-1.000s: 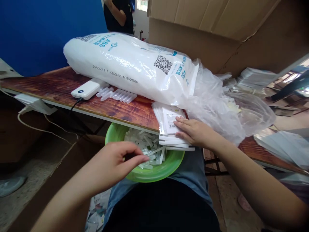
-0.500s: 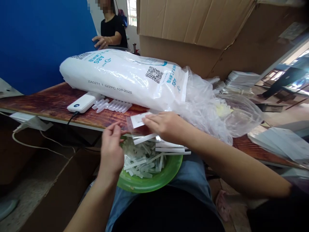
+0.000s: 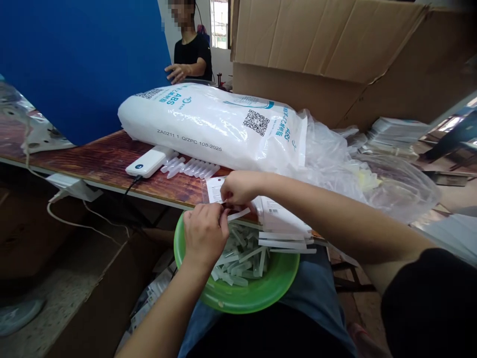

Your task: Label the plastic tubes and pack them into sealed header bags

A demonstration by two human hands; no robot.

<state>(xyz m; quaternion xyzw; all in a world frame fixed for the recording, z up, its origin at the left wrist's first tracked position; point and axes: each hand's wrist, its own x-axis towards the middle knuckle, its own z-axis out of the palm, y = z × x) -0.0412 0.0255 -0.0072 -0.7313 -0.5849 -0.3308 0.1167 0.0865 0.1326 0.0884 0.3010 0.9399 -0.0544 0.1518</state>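
Note:
A green bowl (image 3: 261,293) rests on my lap, filled with several thin white plastic strips (image 3: 246,253). Above its far rim my right hand (image 3: 240,186) pinches a small clear packet with a white label (image 3: 215,190). My left hand (image 3: 204,233) is closed just below it, fingertips at the packet's lower edge and touching a white strip (image 3: 238,214). A stack of labelled packets (image 3: 281,219) lies on the table edge beside my right wrist.
A large white ABS sack (image 3: 208,124) lies across the wooden table (image 3: 108,159), with a white power bank (image 3: 145,162) and clear tubes (image 3: 192,168) in front. Crumpled clear plastic (image 3: 372,174) sits right. Cardboard boxes (image 3: 316,44) stand behind. Another person (image 3: 190,54) stands at the back.
My right hand lifted a packet off the stack and carried it left over the bowl. My left hand rose from the bowl's strips to meet it.

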